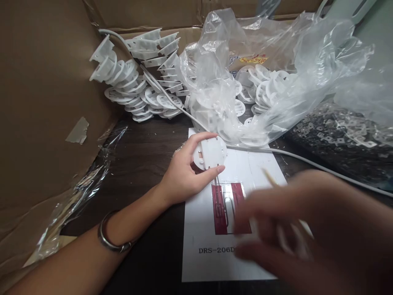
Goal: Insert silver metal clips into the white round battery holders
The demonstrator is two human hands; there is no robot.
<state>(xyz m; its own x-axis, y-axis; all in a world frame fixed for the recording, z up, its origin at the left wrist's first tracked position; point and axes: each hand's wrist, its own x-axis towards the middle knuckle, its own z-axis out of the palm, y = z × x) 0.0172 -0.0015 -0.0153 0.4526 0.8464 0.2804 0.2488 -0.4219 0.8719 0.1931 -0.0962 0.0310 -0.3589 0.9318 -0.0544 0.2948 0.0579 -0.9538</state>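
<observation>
My left hand (183,172) is closed around the edge of a round white plastic part (215,152), thumb on the near side and fingers on the far side. The part has a raised flat middle with small metal-looking bits at its slots, and is held above a printed sheet (196,221). Close by on the right, my right hand (294,209) is smeared by motion. A thin tan stick (269,178) passes through its grasp, one end showing above the fingers. Something pale under those fingers is too blurred to name.
Stacks of similar white parts (132,90) stand at the back, some inside a clear plastic bag (211,82). A grey cable (288,153) crosses the dark table. Many small metal pieces (337,131) lie at right in plastic. A cardboard wall (46,82) rises at left.
</observation>
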